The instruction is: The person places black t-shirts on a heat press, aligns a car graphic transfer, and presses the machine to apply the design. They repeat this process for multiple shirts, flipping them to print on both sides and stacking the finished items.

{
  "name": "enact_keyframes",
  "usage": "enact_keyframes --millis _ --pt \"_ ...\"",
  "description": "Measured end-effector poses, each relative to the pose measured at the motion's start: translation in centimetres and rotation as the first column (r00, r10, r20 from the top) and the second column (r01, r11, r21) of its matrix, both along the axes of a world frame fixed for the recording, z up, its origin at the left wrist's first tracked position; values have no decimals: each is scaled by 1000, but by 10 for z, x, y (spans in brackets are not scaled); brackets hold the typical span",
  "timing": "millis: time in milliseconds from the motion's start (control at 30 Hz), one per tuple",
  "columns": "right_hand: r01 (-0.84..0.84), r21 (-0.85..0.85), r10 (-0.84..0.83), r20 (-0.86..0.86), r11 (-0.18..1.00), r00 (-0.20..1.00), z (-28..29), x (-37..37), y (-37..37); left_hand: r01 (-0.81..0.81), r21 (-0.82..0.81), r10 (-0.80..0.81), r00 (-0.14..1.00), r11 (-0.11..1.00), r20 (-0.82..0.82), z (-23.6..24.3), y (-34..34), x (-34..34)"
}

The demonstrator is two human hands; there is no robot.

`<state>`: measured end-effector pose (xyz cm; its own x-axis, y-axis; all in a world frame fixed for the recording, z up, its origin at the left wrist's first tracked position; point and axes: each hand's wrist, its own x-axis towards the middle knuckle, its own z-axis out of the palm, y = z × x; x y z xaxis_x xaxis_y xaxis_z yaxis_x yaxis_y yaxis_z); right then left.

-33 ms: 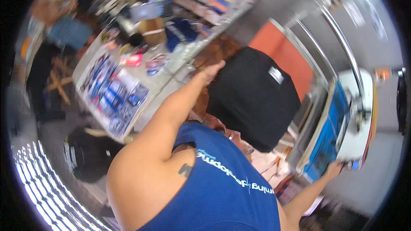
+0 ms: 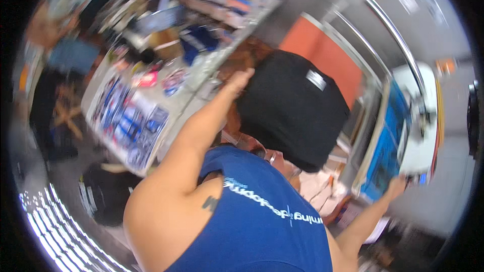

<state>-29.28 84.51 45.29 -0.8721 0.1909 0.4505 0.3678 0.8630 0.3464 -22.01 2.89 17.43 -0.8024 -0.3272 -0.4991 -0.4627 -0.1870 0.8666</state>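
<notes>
A broad piece of black cloth [image 2: 292,111], with a small white label near its upper right, spreads out in front of me, its corners rounded. Along its left edge rests my left hand [image 2: 241,81], arm stretched forward; motion blur smears the fingers, so their grip does not show. Off to the right, my right hand [image 2: 397,187] reaches the lower end of a white board [image 2: 416,116], next to a small blue-and-dark thing too blurred to name. Those fingers are smeared too. Beside that hand leans a blue panel in a frame [image 2: 385,146].
Behind the cloth lies an orange-red board [image 2: 320,53], with a curved metal rail [image 2: 390,25] to its right. At left, a cluttered table holds a blue-and-white printed sheet [image 2: 126,123] and a pink item [image 2: 146,79]. A black bundle [image 2: 108,191] sits lower left.
The whole view has shifted slightly, so the cloth and table sit a little farther left and higher. Both hands keep their places beside the cloth and the board.
</notes>
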Motion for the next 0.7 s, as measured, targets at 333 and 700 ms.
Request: enact_keyframes --millis 333,700 --pt "65 -339 -151 -235 939 960 -2 6 -37 -212 -973 -674 707 87 -215 124 103 -145" --pt "-65 -242 -27 -359 968 933 -14 19 -71 474 -880 -683 635 -25 362 143 119 -202"
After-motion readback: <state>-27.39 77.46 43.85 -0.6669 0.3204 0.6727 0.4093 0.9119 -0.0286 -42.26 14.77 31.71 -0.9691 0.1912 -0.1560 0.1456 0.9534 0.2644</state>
